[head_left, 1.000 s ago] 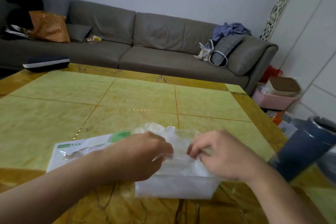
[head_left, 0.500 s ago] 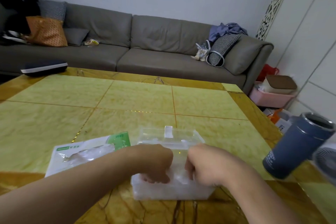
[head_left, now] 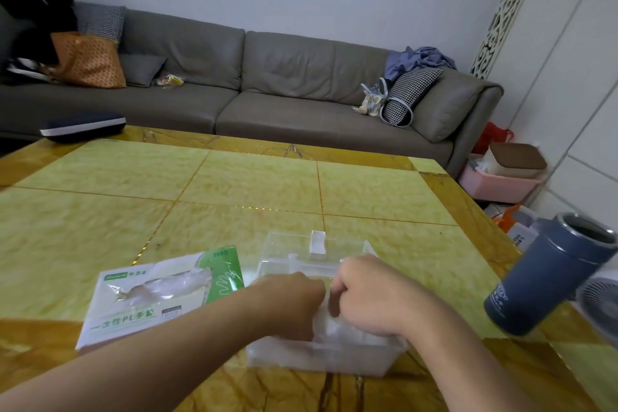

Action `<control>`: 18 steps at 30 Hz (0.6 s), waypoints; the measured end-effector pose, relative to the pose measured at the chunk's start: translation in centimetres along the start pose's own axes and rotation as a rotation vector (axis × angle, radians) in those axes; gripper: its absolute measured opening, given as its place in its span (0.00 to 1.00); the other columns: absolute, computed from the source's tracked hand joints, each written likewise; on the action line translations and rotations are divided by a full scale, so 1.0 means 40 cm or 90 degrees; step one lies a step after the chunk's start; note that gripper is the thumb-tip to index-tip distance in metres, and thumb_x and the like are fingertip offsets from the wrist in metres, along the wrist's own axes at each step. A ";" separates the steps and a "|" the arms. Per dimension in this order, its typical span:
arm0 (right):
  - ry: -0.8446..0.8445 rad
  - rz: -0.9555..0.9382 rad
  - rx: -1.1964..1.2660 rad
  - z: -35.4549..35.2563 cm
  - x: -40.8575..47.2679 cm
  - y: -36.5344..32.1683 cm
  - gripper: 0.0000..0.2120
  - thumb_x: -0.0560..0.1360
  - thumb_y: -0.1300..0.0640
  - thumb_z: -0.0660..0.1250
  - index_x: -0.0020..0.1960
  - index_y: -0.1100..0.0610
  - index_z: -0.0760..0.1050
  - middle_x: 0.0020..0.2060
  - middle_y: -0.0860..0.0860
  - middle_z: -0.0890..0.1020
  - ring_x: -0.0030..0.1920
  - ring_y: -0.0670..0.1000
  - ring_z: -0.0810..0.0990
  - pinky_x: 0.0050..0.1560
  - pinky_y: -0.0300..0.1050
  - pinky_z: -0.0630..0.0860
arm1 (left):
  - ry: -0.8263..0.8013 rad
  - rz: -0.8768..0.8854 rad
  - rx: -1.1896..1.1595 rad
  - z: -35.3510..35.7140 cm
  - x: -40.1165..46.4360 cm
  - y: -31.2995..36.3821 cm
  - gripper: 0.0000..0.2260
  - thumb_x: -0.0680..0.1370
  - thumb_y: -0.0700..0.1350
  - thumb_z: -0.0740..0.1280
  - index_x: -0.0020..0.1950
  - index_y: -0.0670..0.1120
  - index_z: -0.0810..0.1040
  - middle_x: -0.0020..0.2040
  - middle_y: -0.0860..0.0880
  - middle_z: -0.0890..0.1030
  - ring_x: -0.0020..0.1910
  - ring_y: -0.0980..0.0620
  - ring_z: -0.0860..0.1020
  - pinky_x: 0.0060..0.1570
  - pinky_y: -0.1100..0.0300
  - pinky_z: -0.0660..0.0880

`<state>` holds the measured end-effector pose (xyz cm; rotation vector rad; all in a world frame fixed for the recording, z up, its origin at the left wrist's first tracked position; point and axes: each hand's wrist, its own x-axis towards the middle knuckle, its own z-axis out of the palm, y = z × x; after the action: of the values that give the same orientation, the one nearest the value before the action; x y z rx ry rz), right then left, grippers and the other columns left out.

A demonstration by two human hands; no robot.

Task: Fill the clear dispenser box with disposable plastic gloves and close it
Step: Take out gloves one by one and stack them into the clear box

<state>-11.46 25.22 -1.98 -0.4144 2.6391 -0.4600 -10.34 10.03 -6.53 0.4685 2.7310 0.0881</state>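
The rectangular clear plastic dispenser box has smooth, see-through walls; the thin crinkled translucent plastic gloves inside look filmy and milky. The flat white-and-green glove packet is glossy printed film. The yellow-green marble-patterned tabletop is polished and reflective. The dark blue cylindrical flask looks matt.

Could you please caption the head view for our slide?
Both hands press plastic gloves into the open clear dispenser box.
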 end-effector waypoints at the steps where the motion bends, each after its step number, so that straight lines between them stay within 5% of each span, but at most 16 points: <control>1: 0.006 0.007 0.032 0.008 0.005 -0.006 0.15 0.67 0.69 0.57 0.44 0.67 0.82 0.35 0.62 0.81 0.30 0.56 0.73 0.31 0.50 0.70 | -0.001 0.008 -0.003 0.001 0.000 0.001 0.16 0.79 0.46 0.68 0.67 0.49 0.73 0.58 0.45 0.79 0.55 0.42 0.80 0.50 0.50 0.77; 5: -0.059 0.065 0.012 0.052 0.033 -0.004 0.12 0.72 0.67 0.61 0.44 0.63 0.84 0.38 0.57 0.86 0.40 0.58 0.88 0.41 0.53 0.85 | 0.005 0.020 -0.008 -0.005 -0.005 0.004 0.17 0.79 0.46 0.68 0.66 0.45 0.73 0.59 0.43 0.79 0.57 0.40 0.79 0.49 0.49 0.77; 7: -0.086 0.085 -0.078 0.059 0.037 -0.009 0.11 0.76 0.63 0.64 0.52 0.60 0.84 0.45 0.56 0.85 0.49 0.58 0.86 0.41 0.47 0.81 | -0.018 0.010 -0.027 -0.005 -0.005 0.005 0.16 0.80 0.47 0.67 0.66 0.43 0.74 0.60 0.42 0.79 0.59 0.39 0.79 0.49 0.51 0.74; 12: -0.150 0.082 -0.187 0.024 -0.009 -0.082 0.18 0.85 0.57 0.60 0.71 0.60 0.76 0.69 0.60 0.79 0.69 0.60 0.78 0.64 0.49 0.75 | -0.053 0.011 -0.047 -0.008 0.001 0.000 0.16 0.80 0.42 0.65 0.68 0.42 0.73 0.61 0.40 0.81 0.58 0.38 0.80 0.49 0.51 0.77; 18: -0.188 0.076 -0.271 0.036 0.004 -0.078 0.21 0.86 0.53 0.59 0.77 0.56 0.72 0.73 0.56 0.77 0.73 0.57 0.75 0.69 0.48 0.72 | -0.025 0.056 -0.037 -0.024 -0.029 -0.009 0.16 0.78 0.38 0.63 0.66 0.46 0.78 0.59 0.41 0.82 0.57 0.38 0.81 0.51 0.49 0.80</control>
<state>-10.29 22.01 -2.07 -0.4130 2.4403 0.1946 -9.78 9.32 -5.27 0.5669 2.6616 0.1783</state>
